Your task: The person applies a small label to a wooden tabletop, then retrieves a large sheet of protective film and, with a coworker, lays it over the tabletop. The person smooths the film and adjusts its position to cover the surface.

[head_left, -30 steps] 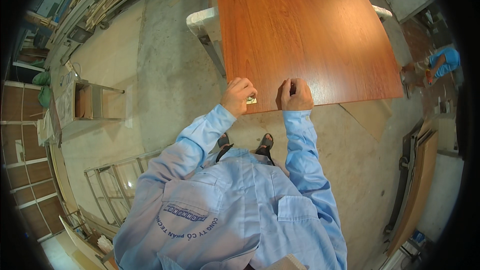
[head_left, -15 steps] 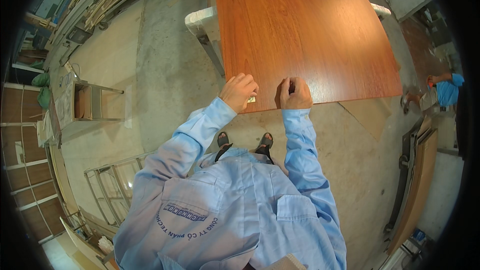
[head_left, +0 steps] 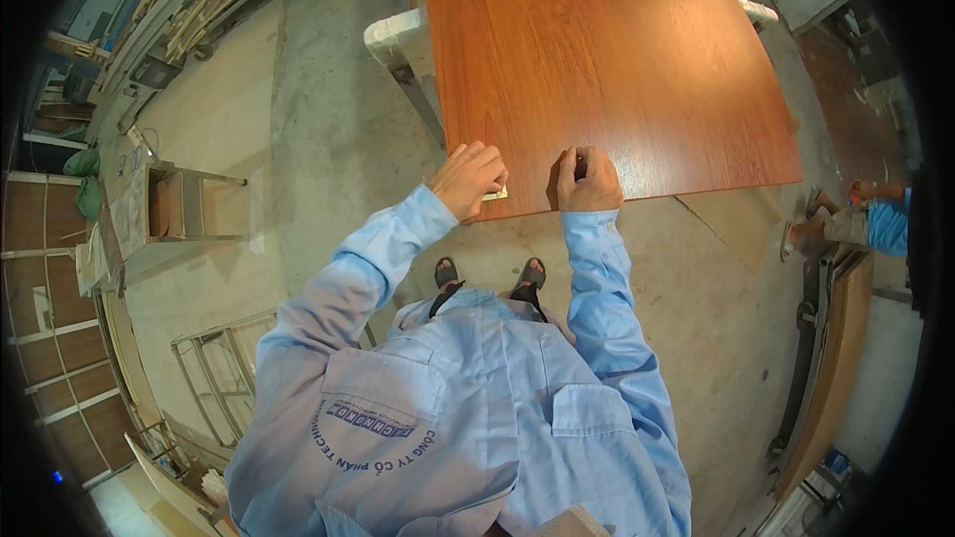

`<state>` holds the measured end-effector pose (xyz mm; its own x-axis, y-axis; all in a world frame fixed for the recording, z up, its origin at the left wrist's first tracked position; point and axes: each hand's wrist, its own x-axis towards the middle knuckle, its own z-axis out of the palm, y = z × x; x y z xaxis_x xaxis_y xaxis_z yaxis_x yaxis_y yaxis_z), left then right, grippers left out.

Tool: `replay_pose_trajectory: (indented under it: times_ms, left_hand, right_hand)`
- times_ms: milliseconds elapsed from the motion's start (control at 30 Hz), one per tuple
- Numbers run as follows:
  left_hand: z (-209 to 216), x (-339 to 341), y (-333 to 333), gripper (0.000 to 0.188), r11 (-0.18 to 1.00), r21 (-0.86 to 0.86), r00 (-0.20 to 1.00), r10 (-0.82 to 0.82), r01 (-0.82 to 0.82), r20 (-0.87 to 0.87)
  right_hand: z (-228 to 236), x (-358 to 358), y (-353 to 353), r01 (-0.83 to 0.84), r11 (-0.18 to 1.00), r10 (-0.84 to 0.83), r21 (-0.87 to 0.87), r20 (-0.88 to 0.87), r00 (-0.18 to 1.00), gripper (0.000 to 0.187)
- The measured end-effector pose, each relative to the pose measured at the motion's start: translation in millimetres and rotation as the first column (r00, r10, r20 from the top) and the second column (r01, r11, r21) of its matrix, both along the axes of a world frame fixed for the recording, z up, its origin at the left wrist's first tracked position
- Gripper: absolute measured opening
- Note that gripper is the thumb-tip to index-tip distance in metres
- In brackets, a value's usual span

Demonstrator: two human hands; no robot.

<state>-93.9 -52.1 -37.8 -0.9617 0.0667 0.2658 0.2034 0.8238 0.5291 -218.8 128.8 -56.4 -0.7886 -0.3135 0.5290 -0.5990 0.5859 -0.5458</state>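
left hand (head_left: 468, 179): fingers curled narrow over a small pale piece (head_left: 495, 195); they hide most of it, so whether they pinch it or only press on it, i cannot tell.
right hand (head_left: 591, 181): loosely curled on the board's near edge, a dark gap beside the thumb; whether anything is inside, i cannot tell.
small pale piece: at the board's near left corner, centre of the frame, just under the left fingers.
wooden board (head_left: 597, 60): reddish brown and glossy, filling the upper middle.
step in hand: seems to be handwork with the piece at that corner.
next move: probably calls for light, level finger pressure, with the right hand steadying the edge.
in the way: the left fingers themselves cover the contact; a metal leg (head_left: 418, 104) stands just left of the board, below a wrapped bar (head_left: 396, 28).
left side: a small stand (head_left: 179, 201), mid-left; timber strips (head_left: 214, 10), upper left.
right side: a co-worker (head_left: 885, 224) at the rim, well apart; leaning panels (head_left: 834, 368) below.
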Motion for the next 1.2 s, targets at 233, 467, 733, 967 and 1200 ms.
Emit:
replay_pose_trajectory:
  times_ms: [233,467,733,967,1200]
  left_hand:
    - [5,15,-4,0.013,1.000,0.009,0.999,-0.003,0.004,-0.043]
    - [-7,51,-18,0.013,0.978,0.134,0.986,0.164,-0.159,-0.024]
    - [-49,77,-14,0.009,0.758,0.542,0.901,0.434,-0.363,-0.003]
    - [-78,84,-9,0.007,0.469,0.787,0.869,0.467,-0.401,0.165]
    - [-79,86,13,0.016,-0.273,0.947,0.924,0.289,-0.171,0.250]
  right_hand:
    - [-1,-1,0,-0.010,1.000,0.010,-0.013,-0.004,1.000,0.013]
    - [1,0,-1,0.000,1.000,0.000,-0.009,-0.013,1.000,0.011]
    - [2,3,-2,0.011,1.000,-0.010,-0.009,0.045,0.999,0.010]
    - [2,3,-1,-0.013,1.000,0.013,0.004,0.039,0.999,0.011]
    - [-2,2,-2,-0.023,1.000,0.023,-0.009,0.022,0.999,0.010]
